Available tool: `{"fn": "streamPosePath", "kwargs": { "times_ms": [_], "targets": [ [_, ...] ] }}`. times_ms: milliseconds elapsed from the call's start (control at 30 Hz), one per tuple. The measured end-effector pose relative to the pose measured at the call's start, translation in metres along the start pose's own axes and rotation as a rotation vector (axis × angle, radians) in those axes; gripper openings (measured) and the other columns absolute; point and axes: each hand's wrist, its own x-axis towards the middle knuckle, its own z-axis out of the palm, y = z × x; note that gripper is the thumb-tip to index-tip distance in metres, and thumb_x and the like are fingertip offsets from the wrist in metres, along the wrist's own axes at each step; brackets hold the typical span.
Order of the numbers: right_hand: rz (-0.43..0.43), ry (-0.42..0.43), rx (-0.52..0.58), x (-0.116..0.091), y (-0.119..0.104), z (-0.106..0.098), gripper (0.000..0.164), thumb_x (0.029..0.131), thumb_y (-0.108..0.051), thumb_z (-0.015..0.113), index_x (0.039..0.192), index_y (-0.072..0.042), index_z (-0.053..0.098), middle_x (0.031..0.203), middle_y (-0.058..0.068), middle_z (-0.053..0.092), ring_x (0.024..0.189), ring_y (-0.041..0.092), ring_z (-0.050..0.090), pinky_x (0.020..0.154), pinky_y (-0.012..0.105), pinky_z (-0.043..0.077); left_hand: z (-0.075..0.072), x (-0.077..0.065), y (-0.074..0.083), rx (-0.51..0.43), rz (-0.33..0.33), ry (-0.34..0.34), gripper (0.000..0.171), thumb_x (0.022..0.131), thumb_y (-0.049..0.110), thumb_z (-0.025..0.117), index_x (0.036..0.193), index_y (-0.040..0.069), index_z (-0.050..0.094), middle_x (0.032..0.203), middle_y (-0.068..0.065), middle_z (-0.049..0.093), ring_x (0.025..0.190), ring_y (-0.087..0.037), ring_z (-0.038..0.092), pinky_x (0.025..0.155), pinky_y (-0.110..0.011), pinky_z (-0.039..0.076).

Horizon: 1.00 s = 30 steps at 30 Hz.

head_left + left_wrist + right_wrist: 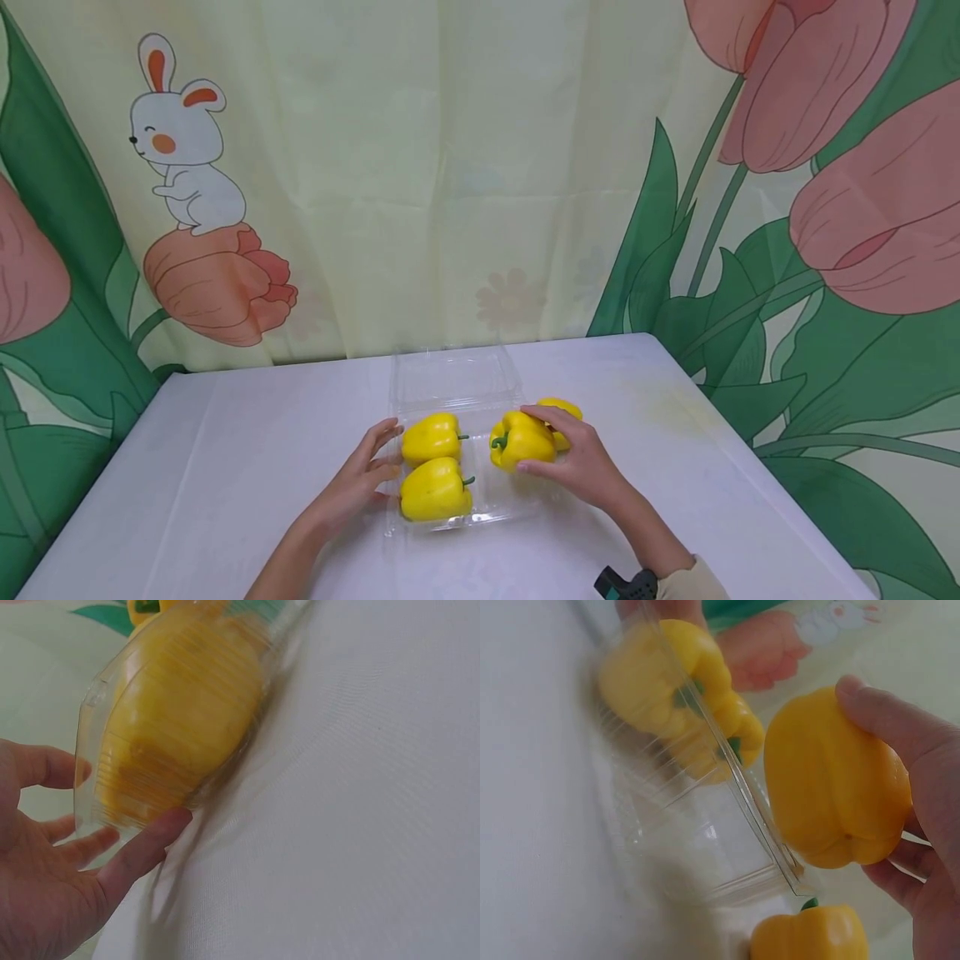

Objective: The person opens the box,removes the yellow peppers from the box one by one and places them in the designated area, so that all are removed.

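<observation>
A clear plastic clamshell container lies on the table with its lid folded back. Two yellow bell peppers, a far one and a near one, sit side by side in its left half, stems facing right. My right hand grips another yellow bell pepper between thumb and fingers, over the container's right side. Behind that hand, a further yellow bell pepper rests just outside the right rim. At the left end, my left hand has its fingers spread, fingertips touching the container wall.
The table has a white cover. A pale curtain with a printed rabbit and tulips hangs behind its back edge. A dark band with a device is on the right wrist.
</observation>
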Motion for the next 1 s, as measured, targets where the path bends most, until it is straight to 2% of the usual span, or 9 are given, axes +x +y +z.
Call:
{"fn": "streamPosePath", "kwargs": {
  "times_ms": [400, 800, 1000],
  "targets": [
    [0.007, 0.018, -0.020, -0.0017, 0.0019, -0.0018, 0.064, 0.072, -0.037, 0.083, 0.130, -0.026, 0.058, 0.131, -0.006, 0.061, 0.121, 0.018, 0.056, 0.097, 0.042, 0.052, -0.0005, 0.0007, -0.0011, -0.010, 0.001, -0.004, 0.067, 0.092, 0.011, 0.054, 0.150, 0.027, 0.024, 0.161, -0.005, 0.021, 0.140, -0.044, 0.033, 0.082, -0.049, 0.057],
    [0.002, 0.019, -0.026, -0.0023, 0.0022, -0.0037, 0.065, 0.073, -0.039, 0.082, 0.131, -0.023, 0.058, 0.132, -0.006, 0.060, 0.121, 0.017, 0.056, 0.098, 0.042, 0.052, 0.0000, 0.0000, 0.0000, -0.011, -0.003, 0.002, 0.066, 0.092, 0.010, 0.053, 0.149, 0.027, 0.025, 0.160, -0.006, 0.021, 0.139, -0.045, 0.033, 0.081, -0.048, 0.058],
    [-0.013, 0.035, -0.044, -0.0030, 0.0032, -0.0065, 0.065, 0.072, -0.041, 0.082, 0.130, -0.025, 0.058, 0.132, -0.007, 0.060, 0.120, 0.015, 0.057, 0.097, 0.040, 0.052, 0.0004, -0.0008, 0.0009, -0.019, -0.002, -0.004, 0.066, 0.092, 0.010, 0.053, 0.149, 0.026, 0.024, 0.161, -0.007, 0.021, 0.140, -0.046, 0.031, 0.083, -0.050, 0.057]
  ]
}}
